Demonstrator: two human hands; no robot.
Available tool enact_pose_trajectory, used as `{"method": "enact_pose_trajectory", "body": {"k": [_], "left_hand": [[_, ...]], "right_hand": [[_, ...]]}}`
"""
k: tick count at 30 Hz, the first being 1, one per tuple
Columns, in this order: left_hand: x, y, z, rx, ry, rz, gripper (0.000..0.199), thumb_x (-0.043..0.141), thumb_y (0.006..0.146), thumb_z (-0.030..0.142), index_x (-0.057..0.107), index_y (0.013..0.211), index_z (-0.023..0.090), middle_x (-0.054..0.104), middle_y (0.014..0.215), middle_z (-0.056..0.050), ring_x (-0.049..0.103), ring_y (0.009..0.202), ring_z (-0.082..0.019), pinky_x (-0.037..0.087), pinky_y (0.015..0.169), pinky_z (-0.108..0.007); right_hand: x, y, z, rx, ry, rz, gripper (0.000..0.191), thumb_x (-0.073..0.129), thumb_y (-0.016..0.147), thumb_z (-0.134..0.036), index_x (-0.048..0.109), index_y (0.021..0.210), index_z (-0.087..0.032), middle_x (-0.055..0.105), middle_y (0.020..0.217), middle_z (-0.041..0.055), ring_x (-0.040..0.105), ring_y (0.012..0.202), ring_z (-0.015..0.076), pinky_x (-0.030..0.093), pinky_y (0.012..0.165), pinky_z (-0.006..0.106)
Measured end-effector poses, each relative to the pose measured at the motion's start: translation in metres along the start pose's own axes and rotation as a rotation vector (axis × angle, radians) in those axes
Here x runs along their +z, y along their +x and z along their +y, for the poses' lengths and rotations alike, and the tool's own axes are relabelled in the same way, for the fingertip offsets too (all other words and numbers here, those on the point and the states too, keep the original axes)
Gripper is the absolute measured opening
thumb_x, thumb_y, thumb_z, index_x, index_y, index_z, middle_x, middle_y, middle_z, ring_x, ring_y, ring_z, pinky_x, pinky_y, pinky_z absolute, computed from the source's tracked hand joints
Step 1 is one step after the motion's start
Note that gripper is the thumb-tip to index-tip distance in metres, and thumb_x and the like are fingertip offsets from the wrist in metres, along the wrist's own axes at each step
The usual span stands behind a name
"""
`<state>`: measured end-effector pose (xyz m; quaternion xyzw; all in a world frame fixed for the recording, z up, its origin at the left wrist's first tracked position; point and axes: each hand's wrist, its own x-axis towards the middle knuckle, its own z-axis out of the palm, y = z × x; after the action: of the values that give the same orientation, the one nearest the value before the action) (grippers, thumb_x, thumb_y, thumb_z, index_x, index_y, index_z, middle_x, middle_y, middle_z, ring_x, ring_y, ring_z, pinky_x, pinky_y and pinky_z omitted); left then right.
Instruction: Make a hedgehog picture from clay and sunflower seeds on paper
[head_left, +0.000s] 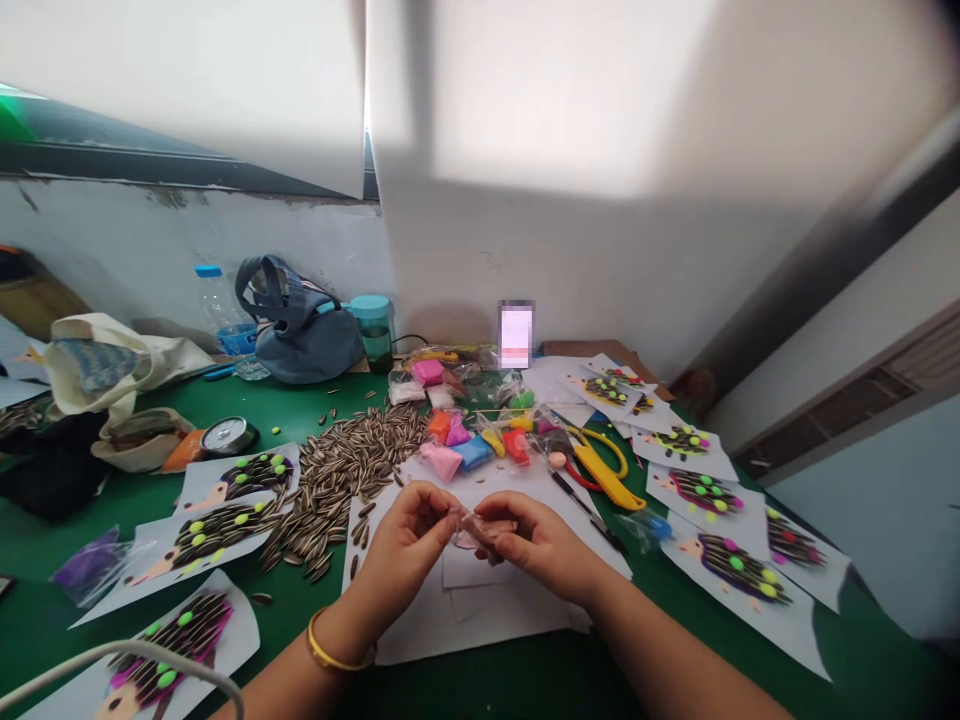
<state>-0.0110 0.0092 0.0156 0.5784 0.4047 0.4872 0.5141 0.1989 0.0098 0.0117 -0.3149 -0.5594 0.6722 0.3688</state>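
Having striped seeds point(341, 490) heaped left of centre on the green worktop point(247, 400); then, just below the frame's centre, over white paper point(409, 615), pinching the left end of a brown packet point(491, 531) with the left hand point(415, 538); pointing it sideways, with its long axis roughly left to right; clasping the right end in the right hand point(538, 545).

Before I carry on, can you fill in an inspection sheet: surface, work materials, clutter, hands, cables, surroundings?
Surface: green table, white sheets on it.
Work materials: brown packet, held; seed pile left of centre; coloured packets; hedgehog pictures at both sides.
Clutter: blue bag, bottle and jar, back left.
Hands: left hand pinches the packet's end; right hand grips it.
Cables: thin black cable by the jar; pale loop bottom left, cannot tell what.
Surroundings: wall behind; lit screen.
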Motion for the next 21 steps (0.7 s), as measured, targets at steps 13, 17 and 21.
{"method": "enact_pose_trajectory", "body": {"k": [13, 17, 21], "left_hand": [[0.0037, -0.0021, -0.0044, 0.082, 0.146, 0.020, 0.013, 0.068, 0.085, 0.026, 0.058, 0.084, 0.020, 0.062, 0.082, 0.000, 0.060, 0.075, -0.015, 0.051, 0.071, -0.027], [0.0033, -0.0021, -0.0063, 0.082, 0.153, 0.011, 0.013, 0.069, 0.085, 0.027, 0.058, 0.085, 0.020, 0.062, 0.082, 0.000, 0.060, 0.075, -0.015, 0.051, 0.071, -0.028], [0.0046, -0.0024, -0.0075, 0.074, 0.130, -0.009, 0.013, 0.068, 0.087, 0.028, 0.058, 0.085, 0.020, 0.062, 0.081, -0.001, 0.061, 0.074, -0.015, 0.052, 0.071, -0.029]], "right_hand": [[0.0044, -0.0025, -0.0048, 0.029, -0.218, 0.044, 0.036, 0.073, 0.081, -0.045, 0.060, 0.103, -0.020, 0.060, 0.084, 0.0006, 0.062, 0.079, 0.0181, 0.048, 0.072, 0.030], [0.0063, -0.0012, -0.0066, -0.006, -0.279, 0.082, 0.022, 0.067, 0.085, -0.034, 0.059, 0.099, -0.020, 0.062, 0.089, 0.0011, 0.060, 0.081, 0.0161, 0.046, 0.074, 0.028], [0.0053, 0.0007, -0.0054, 0.005, -0.284, 0.123, 0.016, 0.066, 0.084, -0.029, 0.060, 0.095, -0.019, 0.065, 0.085, 0.0016, 0.061, 0.078, 0.0158, 0.047, 0.070, 0.027]]}}
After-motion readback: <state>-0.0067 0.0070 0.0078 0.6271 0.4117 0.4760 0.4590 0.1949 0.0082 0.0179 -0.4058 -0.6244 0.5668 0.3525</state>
